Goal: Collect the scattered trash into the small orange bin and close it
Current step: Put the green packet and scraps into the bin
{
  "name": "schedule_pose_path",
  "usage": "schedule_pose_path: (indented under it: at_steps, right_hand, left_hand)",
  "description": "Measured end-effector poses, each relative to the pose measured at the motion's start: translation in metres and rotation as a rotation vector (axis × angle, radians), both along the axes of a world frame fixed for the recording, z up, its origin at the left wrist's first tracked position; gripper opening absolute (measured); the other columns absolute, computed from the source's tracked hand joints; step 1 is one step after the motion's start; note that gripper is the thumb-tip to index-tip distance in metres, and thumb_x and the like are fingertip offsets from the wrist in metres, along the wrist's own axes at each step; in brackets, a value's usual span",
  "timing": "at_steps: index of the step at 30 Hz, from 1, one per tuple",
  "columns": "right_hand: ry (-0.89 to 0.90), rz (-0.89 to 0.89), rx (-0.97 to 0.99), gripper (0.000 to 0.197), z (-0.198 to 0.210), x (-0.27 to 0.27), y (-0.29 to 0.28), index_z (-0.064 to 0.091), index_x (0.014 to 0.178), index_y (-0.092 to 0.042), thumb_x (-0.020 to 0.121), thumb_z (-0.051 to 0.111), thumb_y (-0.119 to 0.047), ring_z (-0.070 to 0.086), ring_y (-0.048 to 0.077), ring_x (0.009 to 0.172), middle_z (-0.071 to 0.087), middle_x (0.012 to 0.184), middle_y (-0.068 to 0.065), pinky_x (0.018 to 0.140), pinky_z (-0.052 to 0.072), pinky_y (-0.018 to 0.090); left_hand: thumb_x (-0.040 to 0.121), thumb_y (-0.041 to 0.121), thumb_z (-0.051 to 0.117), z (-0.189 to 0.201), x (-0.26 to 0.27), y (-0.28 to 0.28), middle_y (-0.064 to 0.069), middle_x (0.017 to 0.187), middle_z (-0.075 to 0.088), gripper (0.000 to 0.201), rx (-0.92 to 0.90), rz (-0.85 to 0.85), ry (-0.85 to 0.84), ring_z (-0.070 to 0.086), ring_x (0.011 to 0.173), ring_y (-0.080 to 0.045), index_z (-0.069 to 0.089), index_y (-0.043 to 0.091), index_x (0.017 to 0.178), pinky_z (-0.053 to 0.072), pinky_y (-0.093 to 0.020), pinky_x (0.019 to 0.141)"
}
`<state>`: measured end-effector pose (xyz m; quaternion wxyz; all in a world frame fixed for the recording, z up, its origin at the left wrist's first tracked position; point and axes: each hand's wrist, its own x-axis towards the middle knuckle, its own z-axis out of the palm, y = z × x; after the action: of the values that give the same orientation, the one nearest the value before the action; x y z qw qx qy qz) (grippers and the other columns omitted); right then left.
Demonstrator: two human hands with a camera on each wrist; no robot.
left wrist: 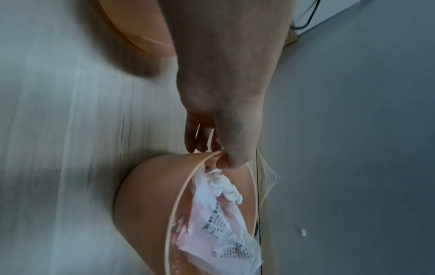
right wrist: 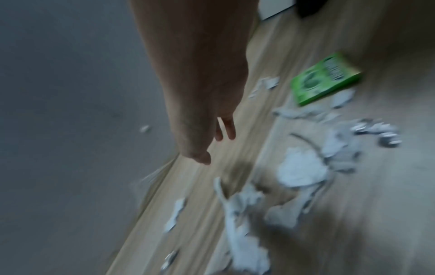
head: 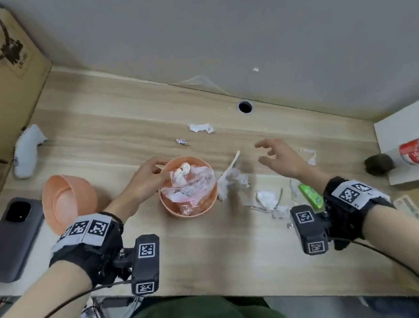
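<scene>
Orange bin (head: pixel 190 208) stays steady if our left hand (head: pixel 144 178) pinches its rim while our right hand (head: pixel 280 156), grip released and empty, gathers the near paper scraps (head: pixel 233 179) from the surface (head: pixel 215 258).

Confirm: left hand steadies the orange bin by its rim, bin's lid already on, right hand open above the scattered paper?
Not quite. The lid is off, lying on the desk left of the orange bin, which is open with paper inside; the head view shows it. The left hand does grip the rim, and the right hand is open.
</scene>
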<state>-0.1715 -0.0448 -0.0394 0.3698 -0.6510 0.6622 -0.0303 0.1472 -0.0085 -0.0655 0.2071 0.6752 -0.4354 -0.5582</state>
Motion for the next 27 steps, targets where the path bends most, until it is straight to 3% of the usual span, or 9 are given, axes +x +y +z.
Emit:
schedule_pose_path:
  at_steps: [2,5,10,13,18,23,25,27]
  right_hand:
    - [0.088,-0.180,0.039,0.046,-0.021,-0.032,0.017,0.045,0.133,-0.015,0.089,0.058,-0.019,0.042,0.031,0.128,0.039,0.138,0.016,0.105,0.036,0.038]
    - [0.156,-0.366,0.035,0.064,-0.046,-0.062,0.038,0.035,0.140,-0.014,0.084,0.064,-0.024,0.033,0.035,0.135,0.030,0.146,0.019,0.110,0.030,0.044]
    - [0.308,-0.510,0.160,0.098,-0.072,-0.096,0.064,0.016,0.148,-0.025,0.071,0.076,-0.038,0.011,0.036,0.145,0.009,0.157,0.017,0.113,0.018,0.055]
    - [0.285,-0.548,0.222,0.102,-0.087,-0.112,0.077,0.015,0.147,-0.029,0.068,0.079,-0.037,0.012,0.038,0.144,0.012,0.155,0.019,0.116,0.018,0.053]
    - [0.281,-0.509,0.121,0.085,-0.093,-0.103,0.081,0.030,0.138,-0.019,0.068,0.079,-0.028,0.028,0.040,0.131,0.033,0.139,0.026,0.106,0.029,0.044]
    - [0.196,-0.475,0.092,0.065,-0.080,-0.076,0.069,0.040,0.128,-0.017,0.072,0.073,-0.028,0.045,0.036,0.116,0.045,0.125,0.021,0.094,0.037,0.037]
    - [0.054,-0.523,0.067,0.054,-0.060,-0.071,0.058,0.045,0.124,-0.021,0.076,0.070,-0.028,0.055,0.032,0.108,0.054,0.121,0.015,0.087,0.046,0.037]
    - [-0.190,-0.570,0.038,0.045,-0.033,-0.063,0.046,0.049,0.119,-0.027,0.078,0.069,-0.024,0.063,0.025,0.098,0.058,0.122,0.010,0.085,0.054,0.043]
  left_hand:
    - [0.091,0.014,0.058,-0.005,-0.010,-0.004,0.004,0.084,0.059,0.027,0.000,-0.015,-0.002,0.057,0.071,-0.009,0.060,0.021,0.116,0.038,-0.020,0.057]
    - [0.092,0.014,0.057,-0.007,-0.030,-0.011,0.005,0.083,0.059,0.023,-0.005,-0.041,-0.001,0.058,0.073,-0.010,0.062,0.022,0.113,0.038,-0.018,0.058]
    - [0.091,0.013,0.058,-0.009,-0.060,-0.019,0.006,0.082,0.058,0.023,-0.004,-0.112,0.001,0.056,0.070,-0.006,0.063,0.017,0.113,0.041,-0.015,0.056]
    - [0.090,0.016,0.059,-0.010,-0.069,-0.021,0.006,0.083,0.058,0.024,0.015,-0.144,0.011,0.057,0.073,-0.009,0.063,0.017,0.114,0.041,-0.020,0.061]
    - [0.091,0.017,0.058,-0.008,-0.075,-0.019,0.007,0.084,0.058,0.024,0.028,-0.134,0.019,0.057,0.074,-0.008,0.063,0.017,0.115,0.041,-0.020,0.063]
    - [0.090,0.020,0.060,-0.008,-0.075,-0.018,0.008,0.086,0.060,0.025,0.037,-0.121,0.017,0.057,0.074,-0.006,0.062,0.019,0.116,0.040,-0.022,0.062]
    - [0.090,0.019,0.060,-0.007,-0.075,-0.018,0.007,0.086,0.061,0.026,0.037,-0.120,0.022,0.059,0.074,-0.009,0.062,0.018,0.116,0.041,-0.023,0.061]
    - [0.089,0.019,0.061,-0.007,-0.074,-0.017,0.005,0.087,0.061,0.027,0.037,-0.125,0.029,0.060,0.075,-0.012,0.061,0.017,0.116,0.043,-0.025,0.063]
